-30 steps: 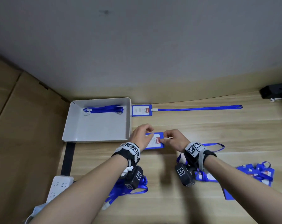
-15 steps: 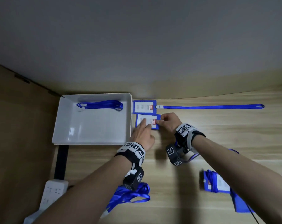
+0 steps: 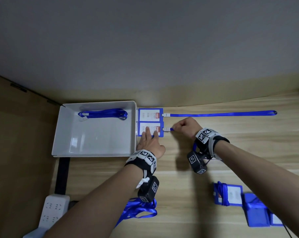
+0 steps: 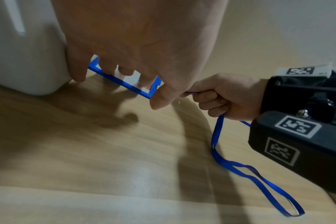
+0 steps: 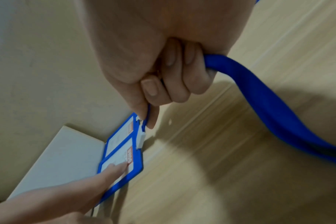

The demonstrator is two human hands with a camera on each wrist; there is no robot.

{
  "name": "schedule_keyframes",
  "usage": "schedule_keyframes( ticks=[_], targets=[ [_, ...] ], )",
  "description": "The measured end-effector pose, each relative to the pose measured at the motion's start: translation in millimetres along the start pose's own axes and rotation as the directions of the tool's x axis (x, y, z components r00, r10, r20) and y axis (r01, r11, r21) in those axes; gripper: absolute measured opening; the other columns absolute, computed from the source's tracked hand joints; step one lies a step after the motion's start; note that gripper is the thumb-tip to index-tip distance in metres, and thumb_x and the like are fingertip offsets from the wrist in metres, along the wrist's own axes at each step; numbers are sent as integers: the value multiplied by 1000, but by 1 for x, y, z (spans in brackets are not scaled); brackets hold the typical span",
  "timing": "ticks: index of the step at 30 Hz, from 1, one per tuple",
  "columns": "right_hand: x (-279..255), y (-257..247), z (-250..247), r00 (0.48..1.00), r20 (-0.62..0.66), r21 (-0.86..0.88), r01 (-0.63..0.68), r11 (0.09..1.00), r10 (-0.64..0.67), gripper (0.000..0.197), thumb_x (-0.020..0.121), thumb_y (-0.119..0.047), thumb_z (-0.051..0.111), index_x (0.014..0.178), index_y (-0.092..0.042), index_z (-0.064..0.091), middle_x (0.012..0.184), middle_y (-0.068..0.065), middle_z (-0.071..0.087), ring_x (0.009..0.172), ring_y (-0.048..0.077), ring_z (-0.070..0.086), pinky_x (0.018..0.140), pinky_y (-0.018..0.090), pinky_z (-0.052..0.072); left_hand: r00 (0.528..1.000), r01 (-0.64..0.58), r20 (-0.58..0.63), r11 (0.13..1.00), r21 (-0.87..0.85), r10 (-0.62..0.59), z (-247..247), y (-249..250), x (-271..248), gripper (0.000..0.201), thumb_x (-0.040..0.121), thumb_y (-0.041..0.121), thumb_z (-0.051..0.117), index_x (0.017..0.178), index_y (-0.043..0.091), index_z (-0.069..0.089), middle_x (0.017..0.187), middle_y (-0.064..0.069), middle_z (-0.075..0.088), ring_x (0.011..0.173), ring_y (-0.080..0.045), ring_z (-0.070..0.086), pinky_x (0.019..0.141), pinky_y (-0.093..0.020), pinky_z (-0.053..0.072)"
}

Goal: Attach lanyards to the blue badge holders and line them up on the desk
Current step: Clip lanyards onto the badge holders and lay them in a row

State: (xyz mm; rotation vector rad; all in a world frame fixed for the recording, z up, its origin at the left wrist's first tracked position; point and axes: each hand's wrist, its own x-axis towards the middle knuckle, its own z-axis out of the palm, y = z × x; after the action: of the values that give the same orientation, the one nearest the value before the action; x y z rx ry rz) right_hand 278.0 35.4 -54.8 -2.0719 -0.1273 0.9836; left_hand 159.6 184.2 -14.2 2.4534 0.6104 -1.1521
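Head view. Desk (image 3: 214, 152): pale wood, wall at the far side. Tray (image 3: 93, 145): white, at far left, with one coiled lanyard (image 3: 103, 113) in its far part. First badge (image 3: 150, 114): blue holder, flat, just right of the tray's far corner, its strap (image 3: 219, 114) laid straight to the right. Second badge (image 3: 149, 129): flat, just near of the first, edges touching or almost so, beside the tray wall. Left hand (image 3: 150, 143): fingers straight, tips pressing on the second badge. Right hand (image 3: 186, 127): curled, pinching the second lanyard (image 3: 171, 129) just right of its white clip (image 3: 166, 129), which meets the badge's right edge. Loose lanyards (image 3: 140, 210): heaped at near centre under the left forearm. Spare holders (image 3: 228, 194): near right, one wrapped in strap. Power strip (image 3: 53, 210): white, near left.

Left wrist view. Left hand (image 4: 144, 45): fingers extended down onto the second badge (image 4: 125, 84) beside the tray (image 4: 25, 60). Right hand (image 4: 220, 97): fist closed on the second lanyard (image 4: 217, 136), which trails in a loop toward the near edge.

Right wrist view. Right hand (image 5: 163, 72): thumb and forefinger nip the second lanyard (image 5: 269, 98) by the clip (image 5: 140, 140); the other fingers wrap the strap. Left fingertips (image 5: 117, 166) rest on the second badge (image 5: 136, 166); the first badge (image 5: 119, 136) lies beyond it.
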Motion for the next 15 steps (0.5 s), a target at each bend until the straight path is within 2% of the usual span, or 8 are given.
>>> schedule_keyframes(
  ticks=[5,8,15],
  targets=[
    [-9,9,-19,1000,-17,-13,-15,1000,14,10,89,-13,69,85,-10,77,93,-3,74,90,11,66,88,24,46,1000,9,13,999,34,-10,2,2,-2,76,94,35,44,157,23,2,162,-5,-21,151,-28,-10,117,-50,18],
    [-12,16,-24,999,-42,-14,-10,1000,10,9,89,-12,70,84,-7,77,91,-2,74,86,10,64,86,22,45,1000,15,21,999,38,-16,2,2,1,76,94,35,44,157,23,3,162,-6,-21,151,-29,-8,117,-51,20],
    [-16,23,-39,996,-86,-102,5,995,-14,11,87,-14,70,85,-7,79,97,2,76,95,15,68,90,25,48,999,35,29,999,17,-36,1,2,10,75,93,33,45,157,24,5,162,-6,-21,151,-30,-9,119,-51,19]
  ],
)
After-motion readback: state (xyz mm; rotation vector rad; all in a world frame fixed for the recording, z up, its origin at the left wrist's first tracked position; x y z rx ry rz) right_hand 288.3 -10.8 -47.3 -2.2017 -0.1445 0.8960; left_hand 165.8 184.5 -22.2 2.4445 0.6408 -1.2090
